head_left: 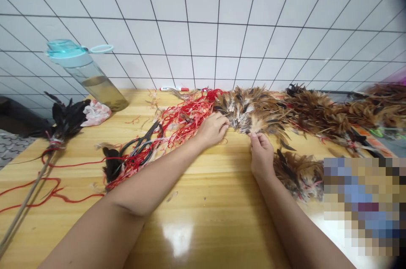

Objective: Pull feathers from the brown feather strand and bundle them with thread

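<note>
At the near edge of a pile of brown feathers [250, 104], my left hand [213, 128] has its fingers curled down and closed. What its fingertips hold, if anything, is hidden. My right hand [261, 152] pinches thumb against forefinger at the pale base of a tan feather [257, 123], on the right side of the same pile. Tangled red string [187, 123] lies just left of my left hand. A smaller bundle of brown feathers [300, 171] rests beside my right wrist.
Scissors [144, 144] lie among the string. A teal-lidded bottle [95, 78] leans at the back left, near a crumpled tissue [97, 112]. A stick [27, 201] tipped with black feathers lies left. A red marker [174, 89] is by the tiled wall. More feather bundles [333, 112] line the right.
</note>
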{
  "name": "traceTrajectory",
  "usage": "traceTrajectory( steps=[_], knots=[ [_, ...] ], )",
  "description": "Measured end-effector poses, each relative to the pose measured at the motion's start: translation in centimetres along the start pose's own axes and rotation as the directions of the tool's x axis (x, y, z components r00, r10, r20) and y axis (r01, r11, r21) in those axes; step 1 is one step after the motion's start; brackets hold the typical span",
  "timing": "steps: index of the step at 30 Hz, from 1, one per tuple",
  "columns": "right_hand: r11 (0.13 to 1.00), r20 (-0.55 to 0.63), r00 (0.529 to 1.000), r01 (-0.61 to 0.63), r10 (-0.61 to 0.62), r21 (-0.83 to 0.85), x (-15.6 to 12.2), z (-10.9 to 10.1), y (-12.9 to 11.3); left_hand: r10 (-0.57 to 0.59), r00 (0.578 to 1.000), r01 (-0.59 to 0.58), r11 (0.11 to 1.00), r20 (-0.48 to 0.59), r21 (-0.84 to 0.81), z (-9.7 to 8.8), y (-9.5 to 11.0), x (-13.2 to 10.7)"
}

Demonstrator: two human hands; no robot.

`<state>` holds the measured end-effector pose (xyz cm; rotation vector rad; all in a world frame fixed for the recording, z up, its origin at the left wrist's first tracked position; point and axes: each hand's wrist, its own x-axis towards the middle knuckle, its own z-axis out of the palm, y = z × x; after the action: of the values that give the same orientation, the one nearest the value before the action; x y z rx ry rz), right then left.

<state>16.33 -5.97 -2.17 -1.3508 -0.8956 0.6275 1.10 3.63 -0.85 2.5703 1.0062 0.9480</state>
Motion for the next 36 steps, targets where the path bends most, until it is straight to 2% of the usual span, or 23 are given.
traceTrajectory(
  steps=[3, 6, 12, 15, 17, 21, 25, 27, 29, 33, 36],
  knots=[
    [0.997, 0.024, 0.998, -0.053, 0.052, 0.052, 0.1, 0.2, 0.2, -0.145, 0.989, 0.145, 0.988, 0.013, -0.048, 0.0, 0.5, 0.9],
    [0.998, 0.024, 0.999, -0.049, 0.048, 0.049, 0.1, 0.5, 0.5, -0.259, 0.965, 0.261, 0.965, 0.049, -0.042, 0.1, 1.0, 2.6],
    [0.994, 0.023, 0.998, -0.059, 0.057, 0.094, 0.2, 0.4, 0.9, -0.442, 0.896, 0.436, 0.895, 0.044, 0.096, 1.6, 2.4, 5.5],
    [0.992, 0.028, 0.998, -0.062, 0.059, 0.114, 0.2, 0.3, 1.0, -0.494, 0.867, 0.484, 0.865, 0.057, 0.135, 2.6, 2.8, 6.0],
    [0.988, 0.029, 0.998, -0.064, 0.061, 0.138, 0.2, 0.3, 1.1, -0.512, 0.857, 0.505, 0.857, 0.057, 0.103, 2.8, 2.6, 6.0],
    [0.991, 0.019, 0.998, -0.055, 0.053, 0.124, 0.3, 0.4, 1.3, -0.531, 0.845, 0.535, 0.836, 0.064, -0.123, 2.0, 1.8, 4.9],
    [0.992, 0.016, 0.998, -0.065, 0.064, 0.109, 0.3, 0.4, 1.1, -0.566, 0.797, 0.595, 0.674, 0.212, -0.437, 0.4, 1.8, 2.4],
    [0.994, 0.015, 0.998, -0.062, 0.061, 0.092, 0.2, 0.5, 1.0, -0.555, 0.793, 0.597, 0.628, 0.251, -0.499, -0.4, 2.0, 1.1],
    [0.997, 0.016, 0.999, -0.052, 0.051, 0.056, 0.2, 0.5, 0.9, -0.532, 0.806, 0.586, 0.658, 0.259, -0.473, -1.1, 2.0, 0.0],
    [0.998, 0.05, 0.997, -0.059, 0.059, 0.0, 0.0, 0.4, 0.9, -0.504, 0.805, 0.584, 0.765, 0.313, -0.27, -2.1, 1.1, -1.6],
    [0.997, 0.079, 0.995, -0.064, 0.066, -0.032, -0.1, 0.4, 0.8, -0.532, 0.812, 0.58, 0.783, 0.24, -0.225, -2.6, 0.3, -2.4]
  ],
)
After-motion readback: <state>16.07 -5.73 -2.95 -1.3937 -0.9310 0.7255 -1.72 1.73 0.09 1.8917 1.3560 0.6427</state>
